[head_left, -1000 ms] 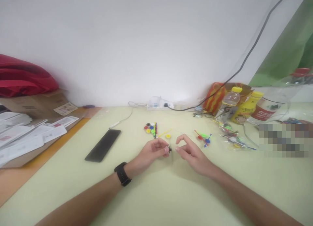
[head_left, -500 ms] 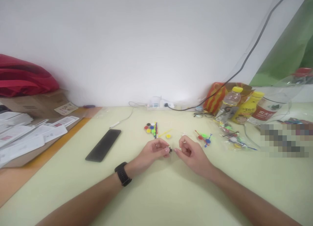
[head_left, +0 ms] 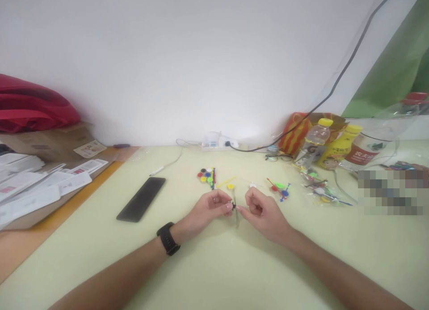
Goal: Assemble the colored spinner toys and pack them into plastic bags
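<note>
My left hand (head_left: pixel 212 205), with a black watch on its wrist, pinches a small black plastic spinner (head_left: pixel 234 206) between thumb and fingertips. A thin, blurred dark pointer shows above and below the spinner's centre. My right hand (head_left: pixel 264 211) is just right of it, fingers curled and thumb tip at the spinner's edge; nothing shows inside its fingers. Beyond the hands lie a round yellow plastic piece (head_left: pixel 230 186), a yellow arrow (head_left: pixel 225 183) and a white piece (head_left: pixel 253 184) partly behind my right hand.
Coloured discs (head_left: pixel 203 176) and arrows sit behind my left hand. Red, green and blue spinners (head_left: pixel 279 190) lie right, near a clear bag of parts (head_left: pixel 323 191). A black phone (head_left: pixel 141 199) lies left. Bottles (head_left: pixel 340 146), glasses (head_left: pixel 279 157) and a power strip (head_left: pixel 221 143) stand at the back.
My right thumb has come closer to the black spinner. A blurred pointer now shows upright across it. My left hand has barely moved.
</note>
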Demonstrator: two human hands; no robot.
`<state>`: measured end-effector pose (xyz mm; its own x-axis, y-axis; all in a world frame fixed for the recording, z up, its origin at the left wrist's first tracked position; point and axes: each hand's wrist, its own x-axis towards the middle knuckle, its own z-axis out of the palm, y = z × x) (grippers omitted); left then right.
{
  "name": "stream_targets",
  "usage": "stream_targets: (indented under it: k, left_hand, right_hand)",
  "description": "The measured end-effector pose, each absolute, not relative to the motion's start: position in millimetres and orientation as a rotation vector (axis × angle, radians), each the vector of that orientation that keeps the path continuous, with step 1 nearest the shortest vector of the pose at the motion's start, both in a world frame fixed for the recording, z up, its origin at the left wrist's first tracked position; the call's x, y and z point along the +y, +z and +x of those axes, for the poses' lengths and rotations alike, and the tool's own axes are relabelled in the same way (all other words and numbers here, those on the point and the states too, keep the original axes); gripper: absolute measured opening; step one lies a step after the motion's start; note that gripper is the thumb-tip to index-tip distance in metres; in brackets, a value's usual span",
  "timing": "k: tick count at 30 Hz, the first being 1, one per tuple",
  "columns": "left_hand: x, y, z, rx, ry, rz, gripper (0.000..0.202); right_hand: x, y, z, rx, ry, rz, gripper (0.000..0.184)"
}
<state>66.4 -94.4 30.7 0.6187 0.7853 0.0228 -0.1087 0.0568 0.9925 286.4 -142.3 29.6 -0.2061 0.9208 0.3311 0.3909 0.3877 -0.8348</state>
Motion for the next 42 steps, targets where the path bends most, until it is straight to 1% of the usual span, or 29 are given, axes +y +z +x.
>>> stream_targets:
  k: [11, 13, 15, 16, 18, 19, 27, 31, 33, 38, 42]
  left_hand:
    - [-93, 29, 66, 0.656, 0.741, 1.373, 0.025]
    - [-94, 29, 66, 0.651, 0.740, 1.368, 0.025]
    - [-94, 30, 67, 0.640, 0.745, 1.364, 0.025]
    - [-94, 31, 67, 0.637, 0.747, 1.367, 0.025]
    - [-94, 32, 67, 0.643, 0.747, 1.379, 0.025]
    - [-94, 32, 67, 0.651, 0.744, 1.387, 0.025]
    - [-93, 28, 67, 0.696, 0.698, 1.396, 0.031]
    - [-92, 22, 65, 0.724, 0.714, 1.345, 0.035]
    - [-92, 21, 64, 0.725, 0.702, 1.337, 0.035]
    - [-92, 21, 63, 0.716, 0.685, 1.339, 0.033]
    - [-92, 23, 64, 0.714, 0.682, 1.294, 0.032]
  right_hand:
    - [-144, 28, 287, -1.847, 0.743, -1.146, 0.022]
    - [-145, 29, 287, -1.880, 0.704, -1.140, 0.017]
    - [-145, 31, 286, -1.939, 0.615, -1.107, 0.005]
    - [-145, 32, 286, -1.973, 0.571, -1.077, 0.006]
    - [-144, 33, 285, -2.027, 0.519, -1.012, 0.021]
    - [-143, 32, 285, -2.042, 0.514, -0.985, 0.025]
    - [-138, 26, 291, -2.073, 0.510, -1.002, 0.016]
    - [-134, 35, 299, -2.008, 0.349, -1.269, 0.005]
    - [-129, 40, 306, -1.975, 0.271, -1.471, 0.003]
    - [-117, 46, 328, -2.017, 0.106, -1.982, 0.008]
    - [-111, 42, 343, -2.021, -0.009, -2.252, 0.014]
